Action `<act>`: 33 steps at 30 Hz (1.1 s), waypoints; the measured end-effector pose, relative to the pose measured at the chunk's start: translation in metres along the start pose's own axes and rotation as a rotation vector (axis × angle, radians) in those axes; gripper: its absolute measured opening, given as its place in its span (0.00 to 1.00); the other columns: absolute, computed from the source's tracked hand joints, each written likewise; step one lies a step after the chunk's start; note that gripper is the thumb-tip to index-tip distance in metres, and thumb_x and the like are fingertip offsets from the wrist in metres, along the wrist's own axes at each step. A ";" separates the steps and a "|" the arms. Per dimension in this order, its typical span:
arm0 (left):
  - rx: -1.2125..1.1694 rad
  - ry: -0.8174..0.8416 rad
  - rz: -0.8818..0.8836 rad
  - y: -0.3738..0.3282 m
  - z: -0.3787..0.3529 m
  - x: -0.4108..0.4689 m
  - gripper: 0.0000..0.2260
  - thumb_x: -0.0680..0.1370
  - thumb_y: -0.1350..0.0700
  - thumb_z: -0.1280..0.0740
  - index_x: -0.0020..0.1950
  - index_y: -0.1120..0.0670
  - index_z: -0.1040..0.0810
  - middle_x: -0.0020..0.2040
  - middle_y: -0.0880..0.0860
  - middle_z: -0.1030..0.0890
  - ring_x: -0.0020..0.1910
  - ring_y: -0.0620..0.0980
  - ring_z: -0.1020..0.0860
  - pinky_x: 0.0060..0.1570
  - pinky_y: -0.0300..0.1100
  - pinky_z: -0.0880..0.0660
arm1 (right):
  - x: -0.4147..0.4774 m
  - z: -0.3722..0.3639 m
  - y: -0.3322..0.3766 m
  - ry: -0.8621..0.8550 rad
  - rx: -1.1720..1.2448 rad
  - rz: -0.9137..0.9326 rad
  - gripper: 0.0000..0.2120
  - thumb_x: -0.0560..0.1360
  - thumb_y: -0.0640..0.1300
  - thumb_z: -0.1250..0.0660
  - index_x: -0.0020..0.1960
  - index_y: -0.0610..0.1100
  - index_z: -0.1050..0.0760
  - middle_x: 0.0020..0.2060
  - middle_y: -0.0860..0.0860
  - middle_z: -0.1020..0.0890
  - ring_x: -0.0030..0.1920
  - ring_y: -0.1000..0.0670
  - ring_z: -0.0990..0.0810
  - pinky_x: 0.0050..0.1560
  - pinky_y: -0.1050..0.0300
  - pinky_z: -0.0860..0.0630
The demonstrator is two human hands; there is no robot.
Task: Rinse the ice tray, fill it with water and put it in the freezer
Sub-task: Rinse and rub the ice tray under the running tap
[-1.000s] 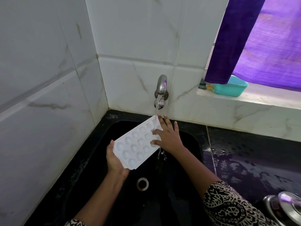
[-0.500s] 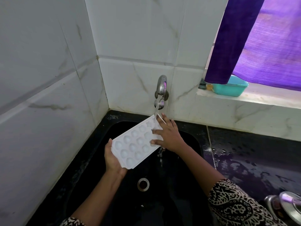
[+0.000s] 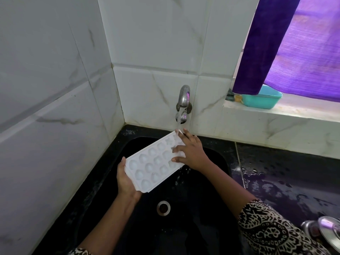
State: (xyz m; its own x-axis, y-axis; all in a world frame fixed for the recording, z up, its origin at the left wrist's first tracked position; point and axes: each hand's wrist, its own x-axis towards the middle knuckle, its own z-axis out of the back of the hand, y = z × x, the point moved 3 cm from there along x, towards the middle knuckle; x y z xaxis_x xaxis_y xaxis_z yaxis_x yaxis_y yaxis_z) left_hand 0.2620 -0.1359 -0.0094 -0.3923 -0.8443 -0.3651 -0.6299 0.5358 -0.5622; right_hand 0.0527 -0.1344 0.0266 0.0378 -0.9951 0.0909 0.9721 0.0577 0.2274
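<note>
A white ice tray with several rounded hollows is tilted over the black sink, its far corner under the running steel tap. My left hand grips the tray's near short end from below, thumb on the rim. My right hand lies on the tray's far end with fingers spread across the hollows. Water runs off the tray's right edge into the basin.
The sink drain is below the tray. White tiled walls close the left and back. A wet black counter lies to the right, with a steel lid at its near corner. A teal tub sits on the window ledge under a purple curtain.
The tray and both hands have shifted slightly up and back toward the tap. My right hand's fingers slid across the tray's far hollows.
</note>
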 end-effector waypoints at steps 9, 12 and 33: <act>-0.017 0.000 -0.016 -0.001 -0.001 0.003 0.28 0.78 0.37 0.47 0.62 0.56 0.22 0.55 0.61 0.17 0.50 0.60 0.17 0.44 0.51 0.19 | 0.004 0.001 0.007 0.051 -0.041 0.028 0.19 0.74 0.59 0.36 0.62 0.52 0.23 0.77 0.51 0.58 0.76 0.48 0.66 0.73 0.40 0.61; -0.035 0.016 -0.025 0.000 0.000 0.003 0.29 0.79 0.37 0.47 0.54 0.56 0.16 0.54 0.61 0.17 0.49 0.60 0.17 0.42 0.51 0.19 | 0.004 0.002 0.003 0.009 -0.025 -0.009 0.18 0.71 0.61 0.33 0.56 0.54 0.21 0.78 0.53 0.54 0.76 0.49 0.64 0.73 0.38 0.60; -0.038 -0.027 -0.034 0.002 0.005 0.004 0.27 0.79 0.37 0.47 0.64 0.56 0.24 0.55 0.60 0.17 0.50 0.60 0.17 0.43 0.51 0.19 | 0.003 0.000 0.016 0.082 -0.059 -0.094 0.18 0.74 0.58 0.35 0.63 0.55 0.25 0.77 0.52 0.61 0.75 0.48 0.66 0.72 0.33 0.61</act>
State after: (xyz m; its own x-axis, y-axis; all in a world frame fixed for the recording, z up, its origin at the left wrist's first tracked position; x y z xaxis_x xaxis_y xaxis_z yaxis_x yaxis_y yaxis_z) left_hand 0.2624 -0.1384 -0.0159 -0.3521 -0.8611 -0.3667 -0.6676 0.5057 -0.5465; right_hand 0.0687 -0.1363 0.0302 -0.0374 -0.9993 -0.0080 0.9841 -0.0382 0.1736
